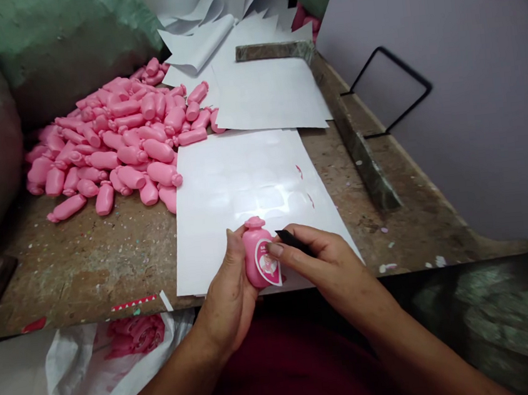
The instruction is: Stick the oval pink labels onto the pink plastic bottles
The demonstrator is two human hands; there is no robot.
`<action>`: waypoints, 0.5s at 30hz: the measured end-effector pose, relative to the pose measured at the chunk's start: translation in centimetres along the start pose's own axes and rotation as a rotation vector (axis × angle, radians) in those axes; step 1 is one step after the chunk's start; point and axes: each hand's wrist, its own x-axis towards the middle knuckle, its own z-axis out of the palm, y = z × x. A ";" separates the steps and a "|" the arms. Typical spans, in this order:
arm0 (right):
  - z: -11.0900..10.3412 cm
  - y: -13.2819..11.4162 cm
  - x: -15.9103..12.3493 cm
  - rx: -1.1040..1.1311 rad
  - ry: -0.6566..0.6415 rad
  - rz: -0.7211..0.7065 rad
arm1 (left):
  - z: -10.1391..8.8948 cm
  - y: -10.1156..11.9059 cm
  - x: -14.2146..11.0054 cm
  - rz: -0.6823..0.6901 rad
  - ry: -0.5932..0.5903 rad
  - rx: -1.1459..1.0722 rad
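My left hand [230,289] is closed around a small pink plastic bottle [253,258], held upright above the near edge of the sticker sheet. On the bottle's front is a pink and white drop-shaped label [267,266]. The thumb of my right hand [330,266] presses on the label's upper right. That same hand grips a black pointed tool [293,241], its tip up beside the bottle's neck; its exact kind I cannot make out. Beneath both hands lies a glossy white sticker sheet [218,208] with faint label outlines and a few pink scraps.
A heap of pink bottles [128,124] covers the left of the worn table [123,256]. Behind are more white sheets [266,90] and a wooden bar [272,50]. A wooden strip [358,150] runs along the right. Below the front edge hangs a white sack [73,356] with pink pieces inside.
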 end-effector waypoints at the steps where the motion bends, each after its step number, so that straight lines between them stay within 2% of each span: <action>1: 0.0 0.1 0.0 0.002 0.001 0.000 | 0.0 0.0 0.0 0.005 -0.001 0.003; 11: -0.1 0.2 0.2 0.003 0.004 0.001 | -0.1 -0.4 0.2 0.069 0.013 0.030; 15: -0.1 0.3 0.1 -0.012 0.006 -0.009 | -0.5 -0.5 0.1 0.061 -0.002 0.135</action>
